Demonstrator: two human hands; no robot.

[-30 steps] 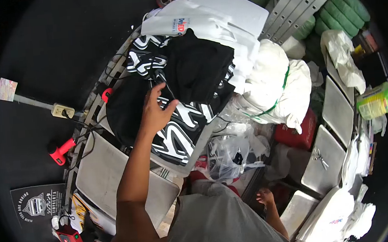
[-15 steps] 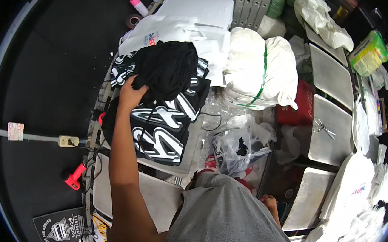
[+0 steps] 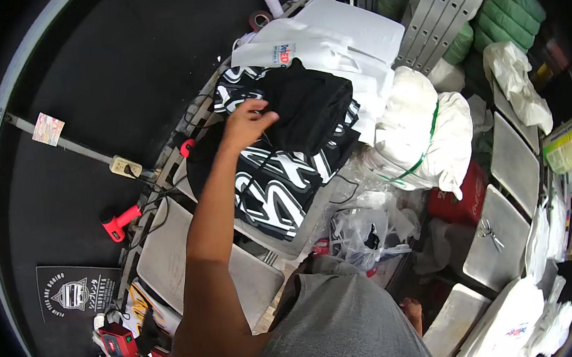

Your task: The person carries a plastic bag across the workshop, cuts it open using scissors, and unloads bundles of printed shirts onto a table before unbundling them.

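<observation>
My left hand (image 3: 248, 124) is over the left side of a folded black garment (image 3: 307, 105), its fingers apart and nothing held in them. Beneath and around that garment lies black cloth with bold white lettering (image 3: 271, 207), and a thin black cord trails across it. Low in the view, my right hand (image 3: 412, 310) hangs beside my body, partly hidden by my grey shirt; its fingers cannot be made out.
White printed shirts (image 3: 329, 52) lie behind the black cloth. A white bundle tied with green (image 3: 411, 127) is to the right. Scissors (image 3: 490, 234) rest on a metal platen (image 3: 497, 255). A red heat gun (image 3: 121, 223) hangs at left.
The camera view has swung and shifted. My left hand has come off the cloth edge and opened above it. The folded black garment looks flatter and more spread than half a second ago.
</observation>
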